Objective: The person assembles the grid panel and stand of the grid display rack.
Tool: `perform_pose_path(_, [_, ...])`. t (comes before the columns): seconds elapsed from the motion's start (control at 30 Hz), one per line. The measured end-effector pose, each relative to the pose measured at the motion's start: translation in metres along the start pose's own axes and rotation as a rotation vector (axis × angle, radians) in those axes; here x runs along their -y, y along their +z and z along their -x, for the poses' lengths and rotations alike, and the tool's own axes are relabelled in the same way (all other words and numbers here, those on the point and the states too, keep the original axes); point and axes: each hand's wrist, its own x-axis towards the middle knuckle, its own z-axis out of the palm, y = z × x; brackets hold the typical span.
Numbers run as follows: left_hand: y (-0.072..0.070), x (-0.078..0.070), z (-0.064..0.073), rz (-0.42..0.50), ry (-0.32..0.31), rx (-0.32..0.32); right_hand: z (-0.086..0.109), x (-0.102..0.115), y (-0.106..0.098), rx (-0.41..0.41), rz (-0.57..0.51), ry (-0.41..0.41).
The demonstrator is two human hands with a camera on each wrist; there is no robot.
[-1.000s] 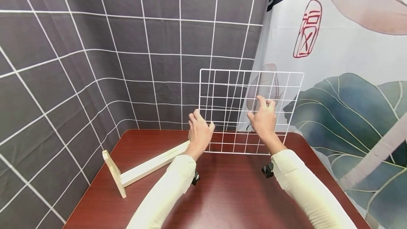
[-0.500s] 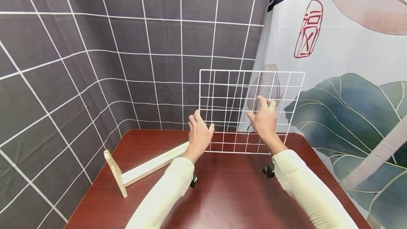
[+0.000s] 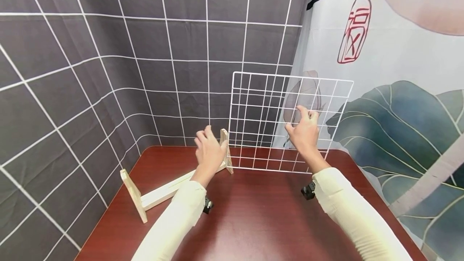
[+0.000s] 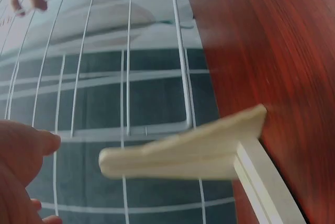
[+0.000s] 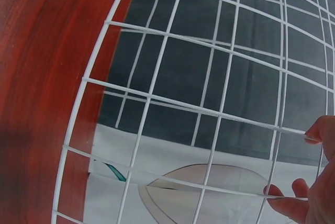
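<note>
A white wire grid panel stands upright, slightly tilted, above the far part of the table. My right hand pinches its wires right of the middle; in the right wrist view, thumb and fingers curl round them. My left hand is apart from the panel, fingers loosely bent and holding nothing. It is over a pale wooden stand, partly hiding its crossbar. The stand's far end piece rises beside the panel's lower left corner. Whether they touch, I cannot tell.
The reddish-brown table carries the stand on its left half, with the near end piece by the left edge. A dark gridded curtain hangs behind and left; a pale printed curtain hangs behind and right.
My left hand has let go of the panel's left edge and moved left, uncovering the stand's far end piece. The panel has shifted slightly right and up, still in my right hand.
</note>
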Motion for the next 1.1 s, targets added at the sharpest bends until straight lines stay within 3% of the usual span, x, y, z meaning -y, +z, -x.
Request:
perform_pose_path(0.53, [-0.07, 0.082, -0.004, -0.026, -0.204, -0.05, -0.001, -0.007, 0.004, 0.003, 0.006, -0.008])
perform_pose_path(0.87, [-0.125, 0.123, 0.005, -0.075, -0.255, -0.068, -0.001, -0.009, 0.004, 0.0, 0.017, -0.008])
perform_pose_path(1.1, [-0.151, 0.141, 0.017, -0.106, -0.261, -0.119, 0.0, -0.01, 0.003, 0.003, 0.017, -0.006])
